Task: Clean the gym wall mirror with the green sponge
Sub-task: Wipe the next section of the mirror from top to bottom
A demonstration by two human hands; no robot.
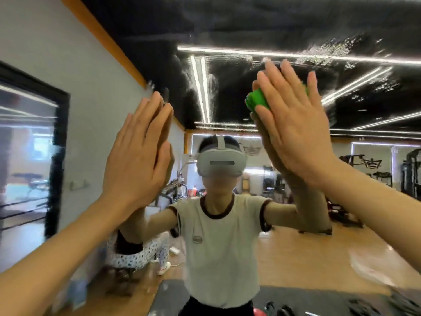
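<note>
The wall mirror (227, 37) fills most of the view, with wet streaks and droplets across its upper part. My right hand (296, 124) is raised at the upper right, fingers straight, pressing the green sponge (257, 100) flat against the glass. Only the sponge's left edge shows from under the palm. My left hand (139, 153) is raised at centre left, fingers straight and together, lying flat against the mirror and meeting its own reflection. It holds nothing.
The mirror reflects a person in a white shirt and headset (221, 165), gym machines (410, 174) at the right and a wooden floor (296, 258). At the left, a white wall (91, 110) with a dark-framed window (29, 144) runs up to the mirror's edge.
</note>
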